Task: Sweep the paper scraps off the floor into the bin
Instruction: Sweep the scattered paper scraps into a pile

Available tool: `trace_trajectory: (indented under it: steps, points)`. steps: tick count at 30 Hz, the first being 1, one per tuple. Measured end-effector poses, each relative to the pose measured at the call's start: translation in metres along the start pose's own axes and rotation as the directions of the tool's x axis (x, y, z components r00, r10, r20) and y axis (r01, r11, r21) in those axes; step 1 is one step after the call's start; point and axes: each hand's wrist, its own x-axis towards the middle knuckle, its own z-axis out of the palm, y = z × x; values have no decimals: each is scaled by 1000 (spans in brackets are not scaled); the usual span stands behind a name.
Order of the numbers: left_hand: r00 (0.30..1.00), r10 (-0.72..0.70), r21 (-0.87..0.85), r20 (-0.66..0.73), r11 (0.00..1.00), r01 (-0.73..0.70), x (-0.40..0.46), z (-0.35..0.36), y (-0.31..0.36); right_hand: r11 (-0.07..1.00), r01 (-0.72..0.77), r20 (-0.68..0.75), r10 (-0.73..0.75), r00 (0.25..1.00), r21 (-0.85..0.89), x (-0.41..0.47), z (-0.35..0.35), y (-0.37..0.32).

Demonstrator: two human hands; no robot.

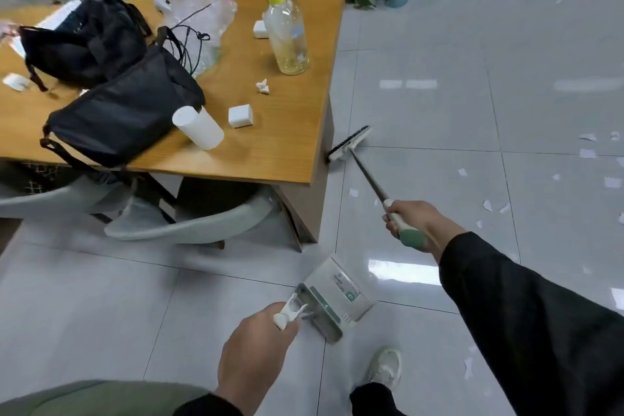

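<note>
- Head view: your right hand [410, 223] grips the broom [366, 172] by its green-tipped handle; its brush head rests on the floor [439, 118] just beside the counter [287, 132] corner.
- Your left hand [256, 344] grips the white handle of the dustpan [337, 297], low by your shoe [385, 366].
- Paper scraps [587, 154] lie scattered on the tiles, mostly to your right.

bright overhead glare on floor [401, 270], blurred, warped edges
</note>
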Motion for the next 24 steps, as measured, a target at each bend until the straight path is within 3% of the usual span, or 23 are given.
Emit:
trace_trajectory:
  steps: [5,12,16,24]
  points:
    - [999,-16,26,-29,1000,17,28,11,33,996,-45,53,41,998,71,63,-4,-25]
    - [999,-47,-10,17,999,47,60,40,72,946,-238,-41,235,971,-220,102,-29,7]
    - [997,-64,-10,31,998,64,61,45,81,895,-236,-64,229,971,-378,80,-63,41]
    - [997,52,-6,64,999,-52,22,57,112,865,-379,-170,341,925,-329,-49,-174,102]
